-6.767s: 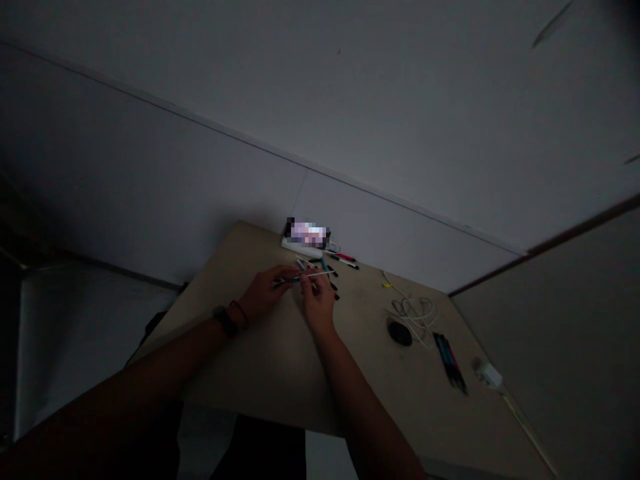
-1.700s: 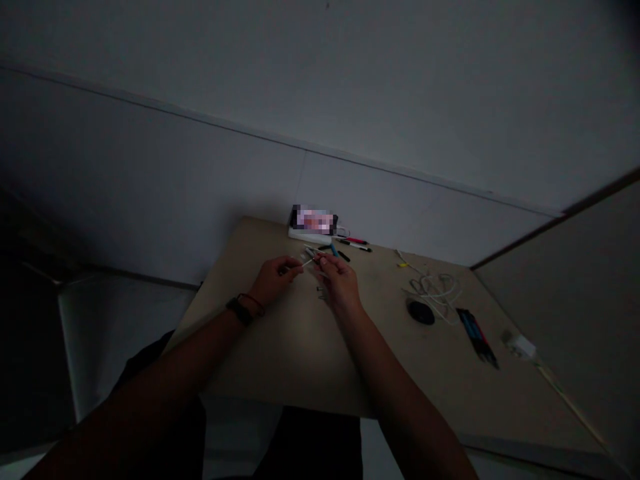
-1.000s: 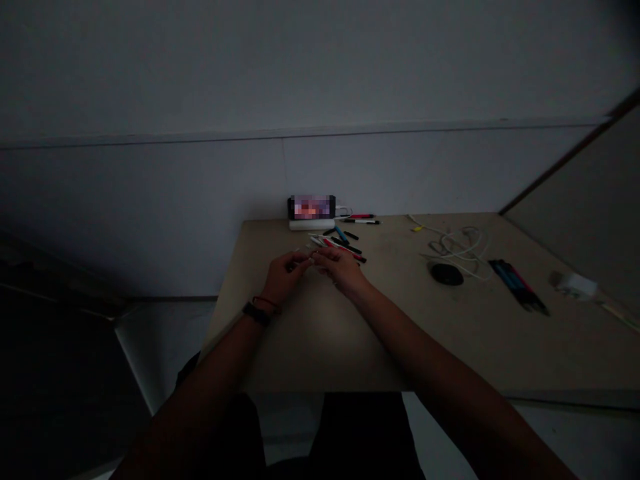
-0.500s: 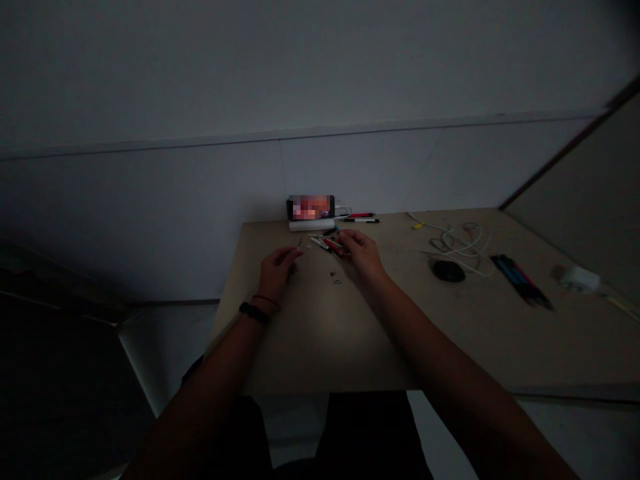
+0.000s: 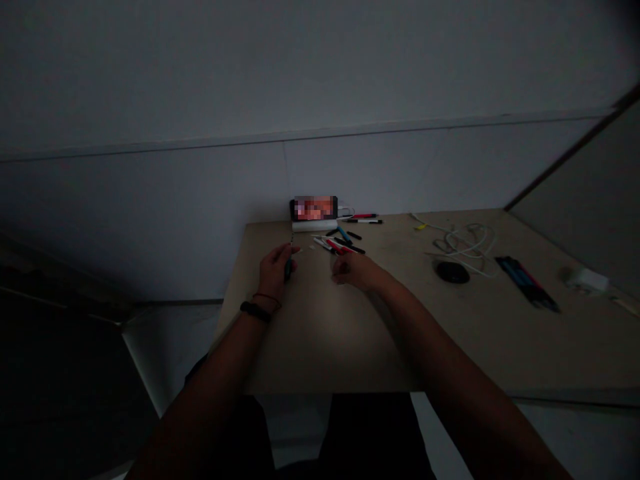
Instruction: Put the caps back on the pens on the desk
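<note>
Beneath a pale wall [image 5: 200, 193], the worktop [image 5: 310, 347] bears loose pen parts [image 5: 334, 245] just beyond the right hand [image 5: 360, 270], nearer to it than to the left hand [image 5: 273, 270]. Apart from each other, the hands differ: the left closes around a dark barrel [image 5: 288, 269], its long axis pointing away towards the phone [image 5: 315, 209]; the right's fingers curl low, their grip too dim to tell.

No readable text
You can't read any words, numbers or signs here; the phone [image 5: 313, 208] screen is pixelated.
</note>
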